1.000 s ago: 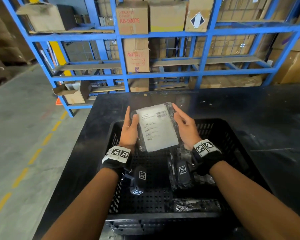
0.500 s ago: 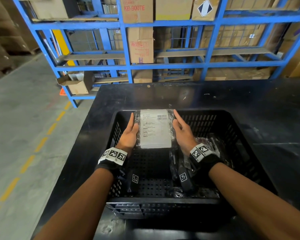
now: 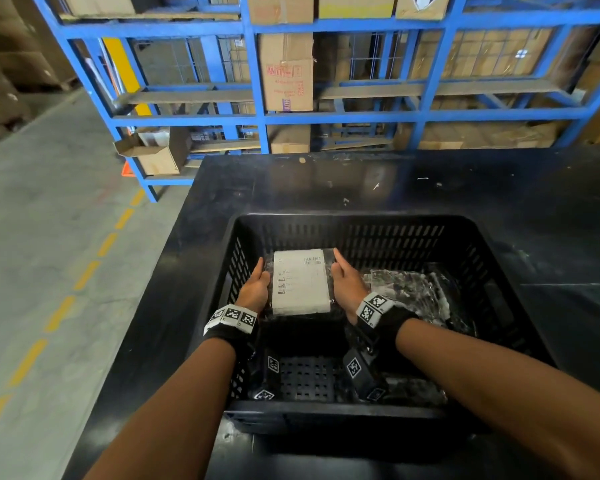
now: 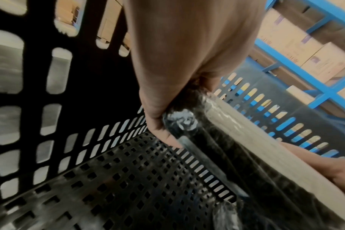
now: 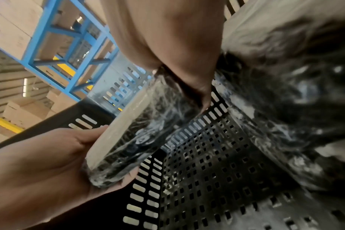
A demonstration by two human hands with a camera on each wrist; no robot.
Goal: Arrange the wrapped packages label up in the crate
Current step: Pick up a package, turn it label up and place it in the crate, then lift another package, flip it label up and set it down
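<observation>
A black plastic-wrapped package [image 3: 300, 282] with a white label facing up is held inside the black perforated crate [image 3: 354, 225], toward its far left. My left hand [image 3: 257, 289] grips its left edge and my right hand [image 3: 347, 282] grips its right edge. In the left wrist view the package [image 4: 236, 147] hangs above the crate floor [image 4: 128, 179], fingers curled under it. In the right wrist view the package [image 5: 148, 124] is seen edge-on between both hands. Another wrapped package [image 3: 413, 292] lies at the crate's right, no label showing.
The crate stands on a black table [image 3: 361, 181]. More wrapped plastic [image 3: 413, 389] lies at the crate's near right. Blue shelving [image 3: 257, 116] with cardboard boxes stands behind the table. A concrete floor [image 3: 49, 237] with yellow dashes runs along the left.
Both hands have lowered the labelled package from above the crate rim down into the crate's far left part, label still up.
</observation>
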